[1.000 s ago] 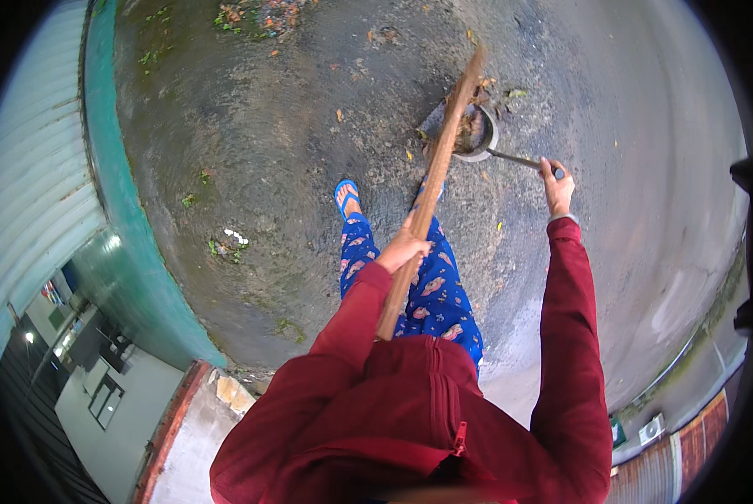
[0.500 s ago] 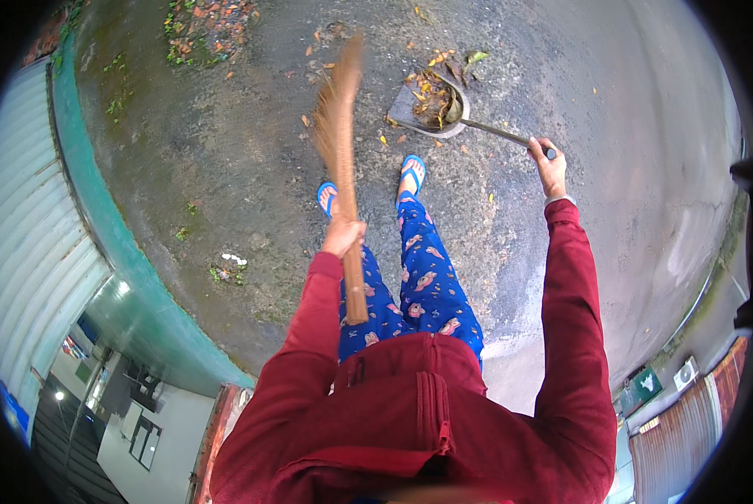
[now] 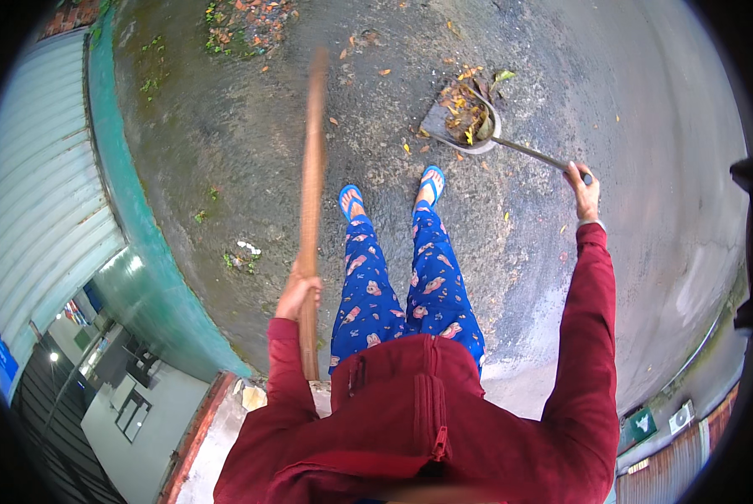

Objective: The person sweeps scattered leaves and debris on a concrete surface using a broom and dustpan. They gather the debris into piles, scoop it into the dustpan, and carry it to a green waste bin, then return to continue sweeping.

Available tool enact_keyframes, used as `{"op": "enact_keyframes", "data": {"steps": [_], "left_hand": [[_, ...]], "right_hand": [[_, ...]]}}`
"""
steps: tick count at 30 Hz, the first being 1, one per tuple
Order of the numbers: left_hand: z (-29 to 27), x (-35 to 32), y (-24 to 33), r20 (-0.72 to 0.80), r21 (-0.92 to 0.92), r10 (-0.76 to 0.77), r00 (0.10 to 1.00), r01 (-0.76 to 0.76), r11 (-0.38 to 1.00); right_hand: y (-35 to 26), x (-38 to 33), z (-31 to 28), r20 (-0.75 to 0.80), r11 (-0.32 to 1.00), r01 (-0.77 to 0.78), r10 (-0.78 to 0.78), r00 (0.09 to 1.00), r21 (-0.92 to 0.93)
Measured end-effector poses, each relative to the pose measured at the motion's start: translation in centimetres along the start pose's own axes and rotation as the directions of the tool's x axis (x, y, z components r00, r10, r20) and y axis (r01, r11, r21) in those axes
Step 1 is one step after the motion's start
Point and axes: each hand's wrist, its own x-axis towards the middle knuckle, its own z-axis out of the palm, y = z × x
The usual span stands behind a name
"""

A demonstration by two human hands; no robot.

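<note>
My left hand (image 3: 297, 291) grips a long wooden broom stick (image 3: 312, 193) that rises almost straight up the picture, left of my legs, its far end blurred. My right hand (image 3: 583, 189) is stretched out to the right, closed on the thin metal handle (image 3: 534, 153) of a dustpan (image 3: 460, 124). The dustpan rests on the wet concrete just ahead of my right foot and holds several dry leaves. I wear red sleeves, blue patterned trousers and blue sandals (image 3: 431, 178).
Scattered leaves (image 3: 251, 15) and small weeds lie on the grey ground ahead. A teal kerb and wall (image 3: 133, 218) curve along the left, with a corrugated roof (image 3: 36, 185) beyond. A low step edge (image 3: 217, 420) sits near my left elbow.
The broom swung from the right, beside the dustpan, across to the left and now stands nearly upright. The dustpan stayed on the ground in my right hand, its leaves now plainly in view.
</note>
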Motion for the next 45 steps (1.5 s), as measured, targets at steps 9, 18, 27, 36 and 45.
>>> {"op": "enact_keyframes", "data": {"steps": [9,18,27,36,45], "left_hand": [[-4.0,11.1,-3.7,0.076,-0.626,-0.21,0.975,0.21,0.751],[20.8,6.7,-11.3,0.273,-0.225,-0.046,0.961,0.11,0.968],[11.6,2.9,-8.5,0.414,-0.304,-0.175,0.894,0.316,0.899],[29.3,8.8,-11.8,0.038,-0.025,0.147,0.988,-0.146,0.989],[26.4,0.2,-9.1,0.384,-0.169,0.066,0.921,0.0,0.986]], "right_hand": [[0.1,-0.6,-4.5,0.006,0.963,0.093,-0.095,0.995,-0.253],[2.9,1.2,-4.8,-0.002,0.979,0.077,-0.078,0.997,-0.19],[3.1,2.5,-5.7,0.053,0.978,0.111,-0.103,0.993,-0.177],[2.5,0.8,-6.0,0.033,0.856,0.161,-0.166,0.986,-0.491],[1.9,2.4,-8.7,-0.021,0.928,0.132,-0.148,0.989,-0.347]]}}
